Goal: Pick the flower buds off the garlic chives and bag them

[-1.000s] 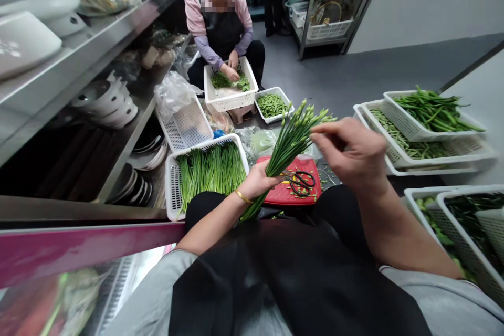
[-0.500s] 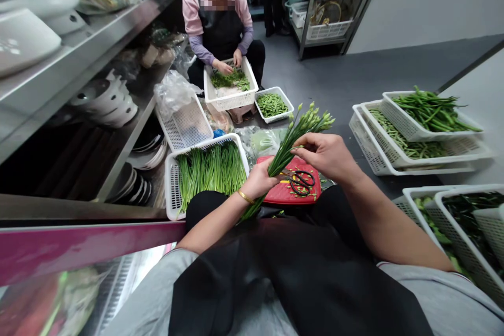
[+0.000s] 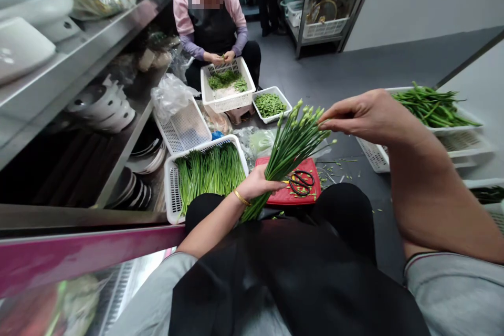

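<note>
My left hand (image 3: 260, 187) is wrapped round a bunch of flowering garlic chives (image 3: 289, 149), their budded tips fanned out away from me. At the right edge of those tips, my right hand (image 3: 354, 113) pinches the bud end of a chive stem, partly hidden by the fingers. Below the bunch lies a red board (image 3: 281, 198) strewn with cut bits. Black-handled scissors (image 3: 301, 182) rest on it, their blades partly covered by the bunch. To the left, a white basket (image 3: 171, 194) holds many more chives in rows.
Opposite me a seated person (image 3: 214, 26) handles greens over a white basket (image 3: 226, 103). A small basket of cut beans (image 3: 271, 105) stands on the floor. Stacked baskets with long green beans (image 3: 431, 107) are at right; a steel shelf (image 3: 79, 55) with dishes runs along the left.
My right hand has moved up and right, from the middle of the bunch to its tips. The bunch is more fanned out. The person opposite has drawn both hands together above their basket.
</note>
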